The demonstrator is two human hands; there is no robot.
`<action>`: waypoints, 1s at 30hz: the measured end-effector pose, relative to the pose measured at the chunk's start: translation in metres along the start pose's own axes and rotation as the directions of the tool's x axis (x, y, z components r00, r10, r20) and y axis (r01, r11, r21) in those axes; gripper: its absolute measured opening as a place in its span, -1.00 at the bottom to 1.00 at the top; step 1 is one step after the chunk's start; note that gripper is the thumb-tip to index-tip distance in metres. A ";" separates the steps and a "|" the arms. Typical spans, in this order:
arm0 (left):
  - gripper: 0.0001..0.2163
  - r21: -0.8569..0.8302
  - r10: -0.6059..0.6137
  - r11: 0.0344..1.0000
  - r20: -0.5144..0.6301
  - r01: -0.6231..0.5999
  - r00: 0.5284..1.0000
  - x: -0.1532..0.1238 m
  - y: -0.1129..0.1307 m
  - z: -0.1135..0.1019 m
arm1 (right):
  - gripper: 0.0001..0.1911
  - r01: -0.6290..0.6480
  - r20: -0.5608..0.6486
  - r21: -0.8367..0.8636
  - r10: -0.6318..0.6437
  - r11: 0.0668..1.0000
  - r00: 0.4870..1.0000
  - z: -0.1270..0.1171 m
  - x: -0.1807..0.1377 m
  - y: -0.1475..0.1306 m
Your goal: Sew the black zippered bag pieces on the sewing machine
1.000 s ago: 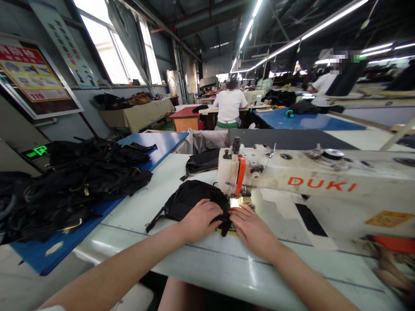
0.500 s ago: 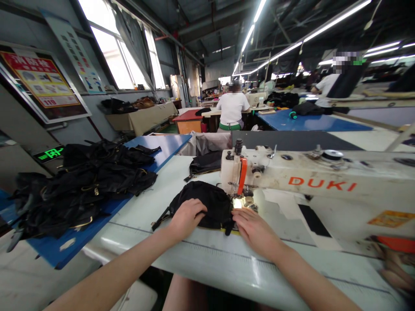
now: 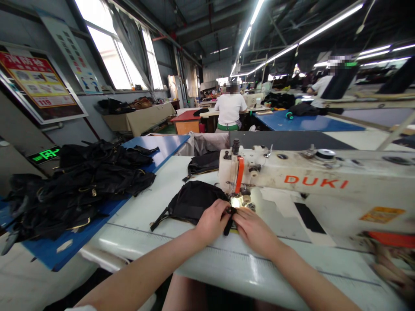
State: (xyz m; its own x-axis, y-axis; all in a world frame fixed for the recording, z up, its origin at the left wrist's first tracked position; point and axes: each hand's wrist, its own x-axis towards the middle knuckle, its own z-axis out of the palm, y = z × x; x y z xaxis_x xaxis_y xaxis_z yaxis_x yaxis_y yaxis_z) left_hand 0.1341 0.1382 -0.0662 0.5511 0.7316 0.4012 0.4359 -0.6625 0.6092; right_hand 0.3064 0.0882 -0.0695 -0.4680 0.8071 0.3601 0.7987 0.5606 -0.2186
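A black fabric pouch (image 3: pixel 189 199) lies on the pale sewing table, its right end under the head of the white sewing machine (image 3: pixel 272 175). My left hand (image 3: pixel 212 221) is closed on the pouch's right edge, just in front of the lit needle area. Close beside it, my right hand (image 3: pixel 254 225) pinches the same edge, its fingertips almost meeting the left ones. A short black strap end hangs down between the two hands. A strip with a tab sticks out at the pouch's left end. My fingers hide the exact spot at the needle.
Another black piece (image 3: pixel 202 164) lies behind the pouch. To the left, a heap of black pieces with zippers (image 3: pixel 84 181) covers much of a blue table (image 3: pixel 55 255). A black strip (image 3: pixel 309 218) rests under the machine arm. A person in a white top (image 3: pixel 231 108) sits ahead.
My left hand has moved right, from the pouch's middle to its right edge beside my right hand. The right hand stays nearly in place. The view has shifted slightly.
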 end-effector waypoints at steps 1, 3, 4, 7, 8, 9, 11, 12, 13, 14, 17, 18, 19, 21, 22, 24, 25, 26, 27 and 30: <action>-0.74 -0.030 -0.005 1.000 0.012 0.005 1.000 -0.004 0.000 -0.001 | -0.81 -0.003 0.001 -0.003 0.003 1.000 1.000 0.000 0.000 0.000; -0.62 -0.073 0.016 0.997 0.034 -0.014 0.999 -0.013 -0.001 -0.006 | -0.82 -0.011 0.001 -0.006 0.011 1.000 1.000 -0.001 -0.001 0.000; -0.58 -0.075 0.037 0.997 0.047 -0.034 0.998 -0.016 -0.001 -0.010 | -0.82 -0.014 -0.001 -0.004 0.014 1.000 1.000 -0.001 -0.001 0.000; -0.67 -0.025 0.109 0.994 0.103 -0.107 0.989 -0.019 -0.002 -0.016 | -0.81 -0.012 -0.002 0.010 0.012 1.000 1.000 -0.001 -0.001 -0.001; -0.75 -0.001 0.127 0.992 0.120 -0.128 0.985 -0.018 -0.002 -0.016 | -0.80 -0.008 -0.004 0.017 0.008 1.000 1.000 -0.002 -0.001 -0.001; -0.81 0.023 0.141 0.989 0.133 -0.146 0.981 -0.016 -0.003 -0.015 | -0.80 -0.005 -0.006 0.024 0.005 1.000 1.000 -0.002 -0.001 -0.001; -0.85 0.076 0.161 0.982 0.135 -0.172 0.978 -0.010 -0.004 -0.012 | -0.81 -0.010 -0.002 0.030 0.010 1.000 1.000 -0.002 -0.001 -0.002; -0.85 0.104 0.168 0.978 0.119 -0.181 0.979 -0.007 -0.005 -0.010 | -0.81 -0.017 0.001 0.028 0.017 0.999 1.000 -0.003 -0.001 -0.002; -0.85 0.129 0.174 0.974 0.088 -0.185 0.981 -0.004 -0.006 -0.010 | -0.81 -0.024 0.004 0.026 0.024 0.999 1.000 -0.003 -0.001 -0.002; -0.85 0.150 0.177 0.972 0.048 -0.183 0.983 -0.001 -0.007 -0.010 | -0.81 -0.026 0.004 0.024 0.026 0.999 1.000 -0.004 -0.001 -0.003; -0.84 0.209 0.168 0.966 -0.065 -0.151 0.984 0.007 -0.011 -0.014 | -0.77 0.003 -0.005 0.011 -0.002 1.000 1.000 -0.006 -0.001 -0.003; -0.84 0.233 0.174 0.960 -0.067 -0.154 0.983 0.010 -0.012 -0.015 | -0.76 0.011 -0.005 0.001 -0.011 1.000 1.000 -0.006 -0.001 -0.004; -0.83 0.262 0.191 0.949 -0.042 -0.174 0.981 0.012 -0.014 -0.016 | -0.76 0.015 -0.001 -0.011 -0.015 1.000 1.000 -0.007 -0.001 -0.004; -0.82 0.310 0.247 0.916 0.063 -0.254 0.967 0.014 -0.016 -0.017 | -0.78 0.006 0.013 -0.035 -0.006 0.999 1.000 -0.007 -0.001 -0.004; -0.81 0.321 0.272 0.900 0.115 -0.295 0.955 0.015 -0.017 -0.017 | -0.78 0.002 0.018 -0.042 -0.002 0.999 1.000 -0.008 -0.001 -0.004; -0.81 0.319 0.310 0.878 0.187 -0.356 0.932 0.017 -0.019 -0.018 | -0.77 0.003 0.027 -0.044 -0.002 0.999 1.000 -0.007 0.000 -0.004; -0.82 0.313 0.327 0.870 0.215 -0.382 0.920 0.018 -0.020 -0.018 | -0.76 0.006 0.033 -0.044 -0.005 0.999 0.999 -0.007 0.000 -0.004; -0.83 0.305 0.345 0.860 0.245 -0.410 0.906 0.019 -0.020 -0.019 | -0.75 0.008 0.039 -0.045 -0.006 0.999 0.999 -0.007 0.000 -0.004; -0.84 0.300 0.362 0.847 0.278 -0.439 0.890 0.020 -0.020 -0.020 | -0.75 0.008 0.046 -0.044 -0.006 0.999 0.999 -0.006 0.000 -0.004; -0.85 0.308 0.390 0.805 0.368 -0.507 0.844 0.025 -0.022 -0.023 | -0.75 0.001 0.059 -0.034 0.001 0.999 0.998 -0.007 0.002 -0.005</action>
State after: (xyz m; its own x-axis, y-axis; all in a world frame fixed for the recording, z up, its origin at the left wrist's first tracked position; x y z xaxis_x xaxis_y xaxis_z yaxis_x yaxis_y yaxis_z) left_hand 0.1225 0.1745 -0.0538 0.8971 0.2996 0.3248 0.2908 -0.9537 0.0765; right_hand 0.3044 0.0858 -0.0619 -0.4887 0.8171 0.3057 0.8105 0.5549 -0.1874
